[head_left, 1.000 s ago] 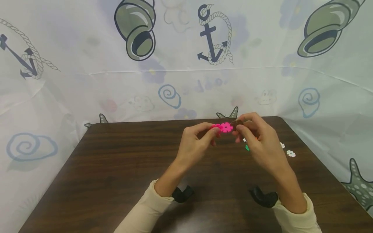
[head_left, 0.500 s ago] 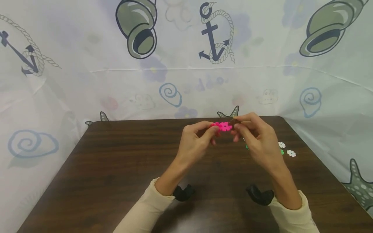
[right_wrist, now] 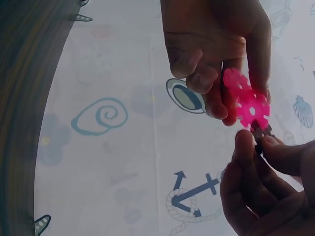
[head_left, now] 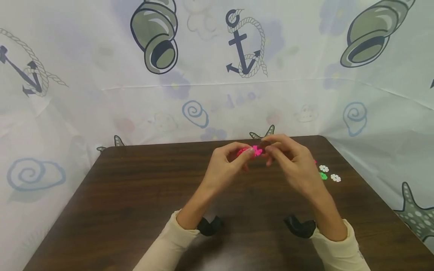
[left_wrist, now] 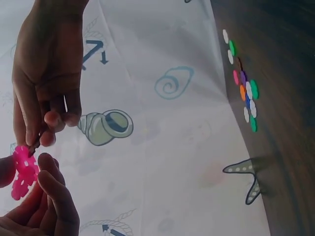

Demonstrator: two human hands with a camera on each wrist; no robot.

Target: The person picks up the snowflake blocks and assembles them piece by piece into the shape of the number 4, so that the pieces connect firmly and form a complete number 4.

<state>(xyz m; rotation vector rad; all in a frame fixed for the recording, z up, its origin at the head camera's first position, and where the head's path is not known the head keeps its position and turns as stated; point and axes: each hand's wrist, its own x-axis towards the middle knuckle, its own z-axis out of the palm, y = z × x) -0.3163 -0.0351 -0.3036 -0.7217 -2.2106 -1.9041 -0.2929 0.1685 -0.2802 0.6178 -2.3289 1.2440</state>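
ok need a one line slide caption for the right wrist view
Left hand pinches pink discs, right hand a brown piece, above a printed backdrop.

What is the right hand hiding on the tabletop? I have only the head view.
Observer: Among other things, an orange disc; the left wrist view shows it in the cluster of loose ones.
Operator: And the pink: one piece or two?
Observer: Two in a row. The right wrist view shows an upper pink disc by the fingers of the left hand and a lower pink disc beyond it.
Operator: Is anything against that lower one?
Observer: The brown disc meets its edge there; whether it is slotted in, I cannot tell.
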